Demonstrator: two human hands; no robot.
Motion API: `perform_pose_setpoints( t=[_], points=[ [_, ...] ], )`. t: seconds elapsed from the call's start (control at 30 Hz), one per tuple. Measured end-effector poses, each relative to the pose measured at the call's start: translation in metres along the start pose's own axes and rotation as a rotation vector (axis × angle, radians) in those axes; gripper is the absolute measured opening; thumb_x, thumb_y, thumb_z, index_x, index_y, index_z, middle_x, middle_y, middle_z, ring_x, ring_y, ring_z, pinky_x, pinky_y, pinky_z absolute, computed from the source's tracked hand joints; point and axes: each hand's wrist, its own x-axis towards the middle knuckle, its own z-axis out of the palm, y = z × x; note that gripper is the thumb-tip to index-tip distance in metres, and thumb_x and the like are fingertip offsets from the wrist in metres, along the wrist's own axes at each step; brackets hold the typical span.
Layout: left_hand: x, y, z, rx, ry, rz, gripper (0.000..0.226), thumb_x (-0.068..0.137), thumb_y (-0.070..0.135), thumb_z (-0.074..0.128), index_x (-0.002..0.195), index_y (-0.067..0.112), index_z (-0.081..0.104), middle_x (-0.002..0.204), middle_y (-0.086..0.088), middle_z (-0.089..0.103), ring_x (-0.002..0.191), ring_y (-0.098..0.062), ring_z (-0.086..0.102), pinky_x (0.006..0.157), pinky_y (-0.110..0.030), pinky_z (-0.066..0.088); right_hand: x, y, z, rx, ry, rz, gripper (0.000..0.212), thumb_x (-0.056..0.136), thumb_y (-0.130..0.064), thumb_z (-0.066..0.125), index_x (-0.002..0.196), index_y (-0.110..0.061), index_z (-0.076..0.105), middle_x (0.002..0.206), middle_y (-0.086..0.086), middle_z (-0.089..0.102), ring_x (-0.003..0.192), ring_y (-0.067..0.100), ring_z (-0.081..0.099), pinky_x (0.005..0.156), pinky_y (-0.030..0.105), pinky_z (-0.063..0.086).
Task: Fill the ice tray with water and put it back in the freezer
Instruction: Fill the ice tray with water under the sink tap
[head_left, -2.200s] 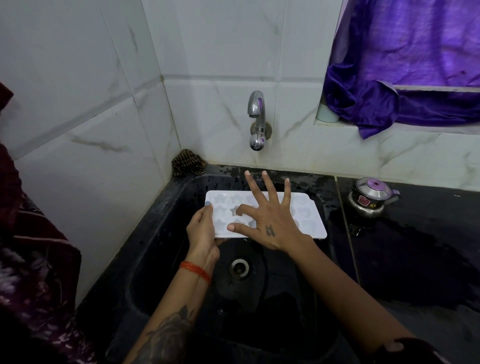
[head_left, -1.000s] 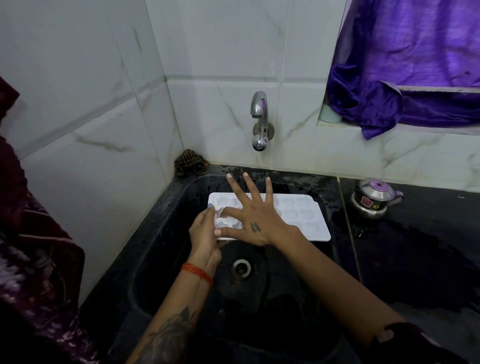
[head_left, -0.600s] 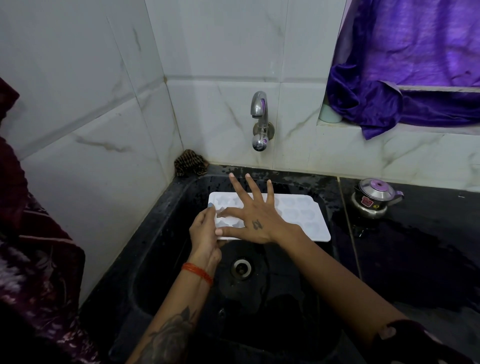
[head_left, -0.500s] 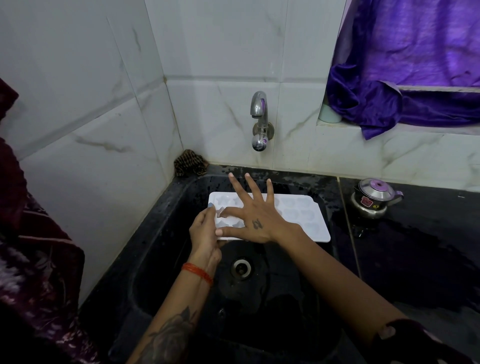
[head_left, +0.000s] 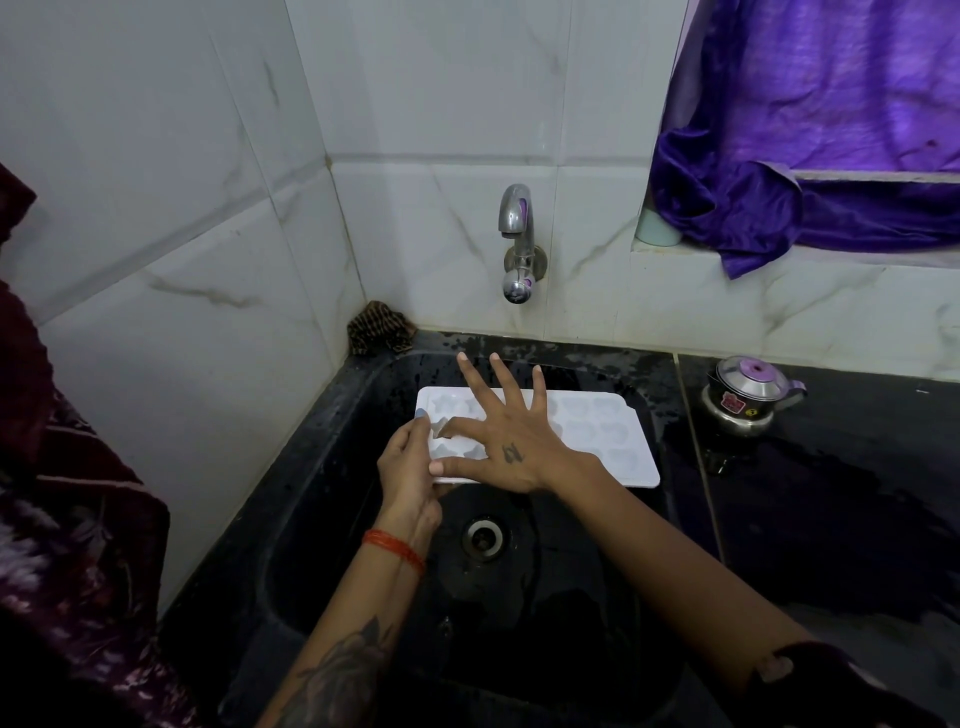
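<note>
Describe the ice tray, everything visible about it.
The ice tray is a white rectangular mould, plastic by its look, with rounded corners and rows of shaped cells, some star-like. It is held about level over the black sink, below and in front of the tap, which runs no water. The left hand grips its left end; the right hand lies spread over its top. Whether the cells hold water cannot be told.

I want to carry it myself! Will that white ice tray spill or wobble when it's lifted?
Probably wobbly: the ice tray is thin, wide and flat, so it may tip. Its shallow cups would likely spill easily. The wet sink hints at a slippery rim, so keep the left hand on it.
</note>
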Motion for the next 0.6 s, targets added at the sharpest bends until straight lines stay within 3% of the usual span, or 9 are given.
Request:
perform_pose_setpoints(
  t=[0.1,0.23,0.4,0.6],
  points=[
    [0.0,0.001,0.001,0.0,0.01,0.0,0.014,0.095,0.03,0.054,0.088,0.02,0.062,0.089,-0.005,0.067,0.071,-0.019,0.064,0.046,-0.023,0.054,-0.003,-0.001,0.004,0.046,0.046,-0.002,0.073,0.066,-0.084,0.015,0.122,-0.05,0.047,0.156,-0.006,-0.024,0.141,0.026,-0.029,0.104,0.064,-0.022],
    [0.001,0.002,0.0,0.005,0.03,-0.002,0.014,0.095,0.027,0.053,0.092,0.019,0.062,0.086,-0.004,0.067,0.07,-0.018,0.063,0.043,-0.023,0.053,-0.014,0.007,0.002,0.077,0.115,0.017,0.072,0.07,-0.081,0.012,0.126,-0.048,0.044,0.156,-0.009,-0.022,0.142,0.023,-0.027,0.106,0.06,-0.024],
    [0.006,0.005,-0.004,0.01,0.046,-0.001,0.014,0.096,0.03,0.053,0.085,0.023,0.06,0.089,-0.003,0.066,0.077,-0.02,0.064,0.061,-0.035,0.055,-0.039,0.031,-0.004,0.073,0.233,0.117,0.07,0.072,-0.083,0.019,0.126,-0.047,0.045,0.157,-0.01,-0.019,0.144,0.021,-0.022,0.108,0.058,-0.021],
    [0.017,0.014,-0.012,-0.005,0.081,0.007,0.015,0.095,0.032,0.053,0.095,0.019,0.06,0.089,0.0,0.065,0.079,-0.018,0.063,0.063,-0.036,0.055,-0.07,0.064,0.008,0.153,0.487,0.315,0.059,0.073,-0.078,0.036,0.106,-0.034,0.056,0.16,-0.005,0.002,0.146,0.018,-0.007,0.111,0.051,-0.014]
  ],
)
